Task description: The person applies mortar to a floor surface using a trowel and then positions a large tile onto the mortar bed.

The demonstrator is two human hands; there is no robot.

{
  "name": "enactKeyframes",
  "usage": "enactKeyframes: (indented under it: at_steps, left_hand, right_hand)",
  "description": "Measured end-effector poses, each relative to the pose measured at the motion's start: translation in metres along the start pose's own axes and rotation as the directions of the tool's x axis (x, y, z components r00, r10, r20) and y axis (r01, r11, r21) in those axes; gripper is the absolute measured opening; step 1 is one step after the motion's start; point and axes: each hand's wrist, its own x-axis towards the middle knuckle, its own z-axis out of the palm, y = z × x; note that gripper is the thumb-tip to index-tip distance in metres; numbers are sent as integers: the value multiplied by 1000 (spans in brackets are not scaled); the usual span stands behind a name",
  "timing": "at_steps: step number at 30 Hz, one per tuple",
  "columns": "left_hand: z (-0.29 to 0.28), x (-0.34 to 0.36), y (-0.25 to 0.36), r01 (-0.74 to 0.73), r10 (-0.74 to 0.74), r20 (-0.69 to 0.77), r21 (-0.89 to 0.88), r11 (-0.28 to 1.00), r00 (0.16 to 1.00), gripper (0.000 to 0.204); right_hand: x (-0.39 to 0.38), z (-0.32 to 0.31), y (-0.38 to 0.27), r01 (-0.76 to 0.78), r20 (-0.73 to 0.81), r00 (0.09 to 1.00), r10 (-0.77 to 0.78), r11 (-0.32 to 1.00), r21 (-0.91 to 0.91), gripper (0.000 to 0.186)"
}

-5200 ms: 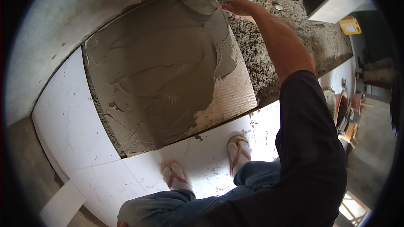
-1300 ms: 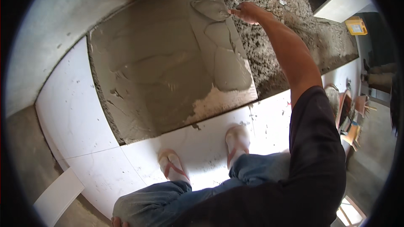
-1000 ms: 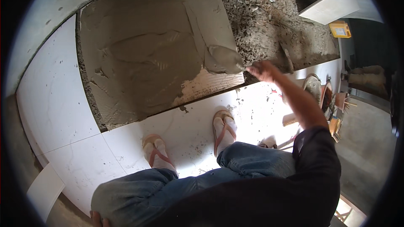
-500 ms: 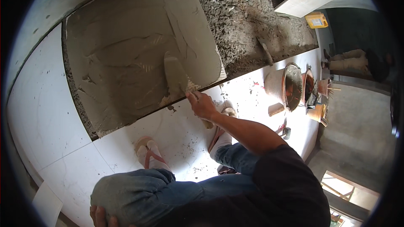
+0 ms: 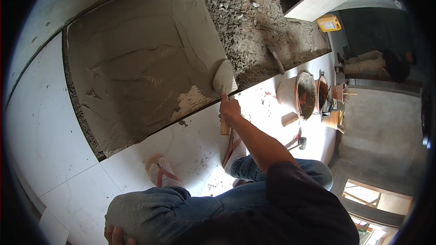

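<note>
At the mortar bed's 5 o'clock corner, right hand grips a trowel, blade flat on wet mix, prob. to smooth the edge by the white tiles. Left hand rests w/ fingers curled under knee, 6 o'clock. Vs 0.5 s ago, trowel shifted right along the edge; bucket sits at 3.

White floor tiles meet a grey wall, with sunlit concrete floor at right.

Even daylight falls brightly on the white floor tiles with soft shadows, while fisheye distortion bends edges toward a black rim.
</note>
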Motion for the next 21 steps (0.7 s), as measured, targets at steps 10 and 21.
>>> enactKeyframes:
  at_steps: [10, 21]
  left_hand:
    - [2, -7, 2, 39, -40, -29, -14, 999, 999, 58]
    - [22, 21, 1, -42, 39, -30, -126, 991, 999, 42]
  right_hand:
    - [138, -76, -5, -48, -175, 974, 147, 880, 472, 57]
    - [-8, 41, 53, 47, 91, 994, -54, 996, 78, 62]
